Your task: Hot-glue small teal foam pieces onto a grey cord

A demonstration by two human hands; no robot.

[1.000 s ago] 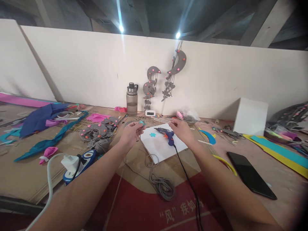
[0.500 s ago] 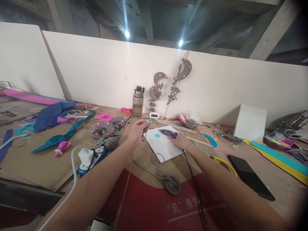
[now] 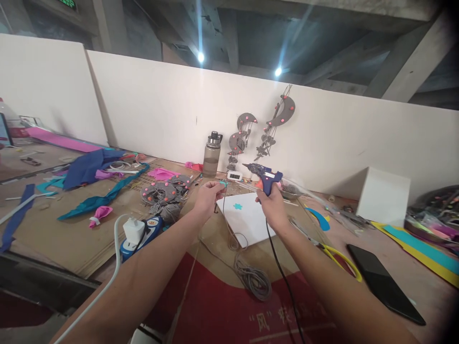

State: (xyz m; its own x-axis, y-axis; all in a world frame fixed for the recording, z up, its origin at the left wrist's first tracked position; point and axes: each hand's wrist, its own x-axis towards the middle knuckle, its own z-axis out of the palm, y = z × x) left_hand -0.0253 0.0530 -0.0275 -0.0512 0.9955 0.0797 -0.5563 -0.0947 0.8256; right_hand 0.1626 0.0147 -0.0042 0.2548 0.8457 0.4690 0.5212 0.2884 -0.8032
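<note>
Between the thumb and fingertips of my left hand [image 3: 209, 198] is a small teal felt piece [image 3: 224, 184], with a thin grey cord [image 3: 224, 210] hanging from it. My right hand [image 3: 271, 209] is wrapped round the grip of a dark blue hot glue gun [image 3: 266, 179], raised with its nozzle pointing left, near the felt piece but apart from it. A black cable [image 3: 278, 260] runs down from the glue gun. Below both hands lies a white board [image 3: 251, 224] with a teal flower-shaped cutout [image 3: 237, 206] on it. The grey cord continues to a loose coil [image 3: 255, 282] nearer me.
Yellow-handled scissors [image 3: 340, 263] and a black phone [image 3: 383, 284] lie right. A power strip [image 3: 154, 227] with a white charger [image 3: 133, 231] is left, near grey felt ornaments [image 3: 161, 191]. A bottle [image 3: 212, 155] and small clock [image 3: 234, 176] stand at the white partition [image 3: 154, 105].
My right hand has lifted the glue gun off the white board and tilted it upright. My left hand still pinches the teal piece. The view has shifted slightly.
</note>
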